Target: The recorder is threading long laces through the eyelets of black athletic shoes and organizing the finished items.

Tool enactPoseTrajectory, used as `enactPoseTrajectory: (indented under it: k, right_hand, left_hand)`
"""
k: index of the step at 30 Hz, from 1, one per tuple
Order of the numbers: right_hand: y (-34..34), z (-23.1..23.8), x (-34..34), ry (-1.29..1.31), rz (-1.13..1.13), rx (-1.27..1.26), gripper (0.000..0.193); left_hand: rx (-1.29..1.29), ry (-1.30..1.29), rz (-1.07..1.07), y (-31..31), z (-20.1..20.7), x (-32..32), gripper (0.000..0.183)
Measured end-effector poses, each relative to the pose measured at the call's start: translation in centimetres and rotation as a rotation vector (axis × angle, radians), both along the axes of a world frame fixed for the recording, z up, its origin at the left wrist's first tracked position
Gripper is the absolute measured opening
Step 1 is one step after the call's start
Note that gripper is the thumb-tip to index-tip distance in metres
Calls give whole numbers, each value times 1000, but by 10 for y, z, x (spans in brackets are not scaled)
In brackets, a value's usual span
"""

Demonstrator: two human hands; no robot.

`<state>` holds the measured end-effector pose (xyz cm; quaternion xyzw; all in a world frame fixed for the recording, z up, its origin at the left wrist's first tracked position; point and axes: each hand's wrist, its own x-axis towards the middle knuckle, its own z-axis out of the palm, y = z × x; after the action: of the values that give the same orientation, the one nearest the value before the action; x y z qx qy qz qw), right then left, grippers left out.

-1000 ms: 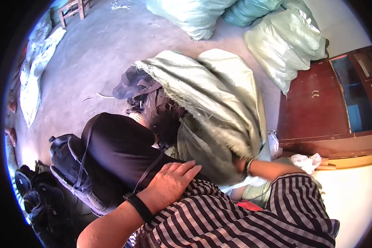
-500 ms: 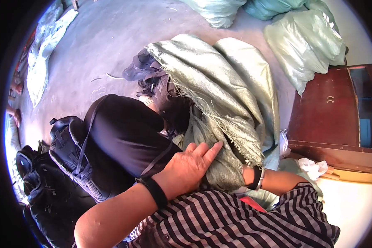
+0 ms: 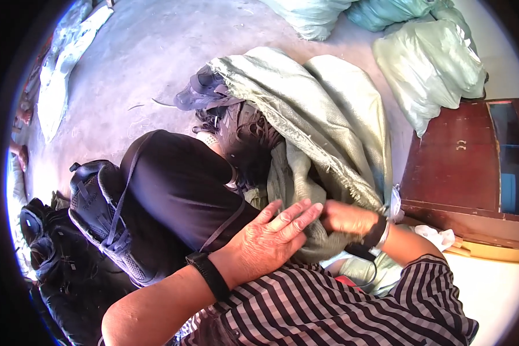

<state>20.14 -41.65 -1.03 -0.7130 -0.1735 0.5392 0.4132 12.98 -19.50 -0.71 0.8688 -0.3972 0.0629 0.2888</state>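
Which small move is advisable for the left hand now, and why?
Perhaps close the left hand on the sack for a steadier grip: that hand looks open, the right hand is beside it, and dark items show at the sack's frayed edge.

A: What lies in the middle?

B: The nearest sack, on the floor, its mouth turned left and a heap of shoes in that mouth

A: And the hands?

B: The right hand is at the sack's near edge; the left hand lies just left of it, before the person's shirt

A: What is further left?

B: The bent leg, then a single shoe against its outer side, a pile of shoes left of that, and a plastic sheet on the floor beyond

A: And on the right?

B: A cabinet, a plastic bag on its near side, stuffed sacks behind it
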Motion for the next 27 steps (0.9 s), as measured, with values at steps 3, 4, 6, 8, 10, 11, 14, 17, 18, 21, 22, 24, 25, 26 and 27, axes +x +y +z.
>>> enactPoseTrajectory:
  k: [3, 4, 6, 8, 10, 11, 14, 17, 18, 21, 22, 24, 25, 26, 27]
  right_hand:
    - [15, 7, 9, -28, 160, 191, 34]
    - [16, 10, 15, 43, 292, 190, 32]
    - [-3, -12, 12, 479, -54, 84, 29]
    - [-10, -18, 19, 438, -95, -205, 24]
    - [-15, -42, 20, -225, 104, -642, 28]
    - [-17, -40, 15, -583, 337, -678, 47]
    - [-10, -46, 24, -866, 473, -934, 59]
    - [-5, -31, 57, -724, 589, -1135, 50]
    - [-9, -34, 68, -664, 597, -1169, 49]
    - [-25, -36, 64, -585, 476, -1092, 39]
    - [-23, -29, 49, -766, 645, -1101, 37]
    - [-26, -24, 28, -895, 946, -1164, 37]
    - [-29, -27, 19, -835, 1084, -1211, 38]
    - [-38, -32, 9, -981, 1055, -1202, 44]
    - [-44, -37, 11, -978, 1056, -1199, 44]
  left_hand:
    - [-123, 509, 6, 6, 9, -1, 64]
    - [-232, 470, 20, 6, 0, -2, 92]
    - [-45, 465, 30, 3, -11, -7, 82]
    - [62, 462, -1, -2, -10, -7, 75]
    - [117, 363, -62, -4, -11, -7, 49]
    - [117, 371, -60, -4, -11, -8, 49]
    - [182, 221, -53, -2, -7, -11, 27]
    - [6, -55, 48, -2, -14, -6, 23]
    - [3, 108, 57, -5, -20, -10, 22]
    - [85, 284, 45, -2, -10, -11, 25]
    - [129, 247, 70, 0, -8, -13, 28]
    - [164, 196, 85, 0, -5, -11, 31]
    - [172, 189, 72, 0, -4, -11, 33]
    - [184, 184, 60, 0, -4, -11, 36]
    - [185, 188, 60, 0, -4, -12, 36]
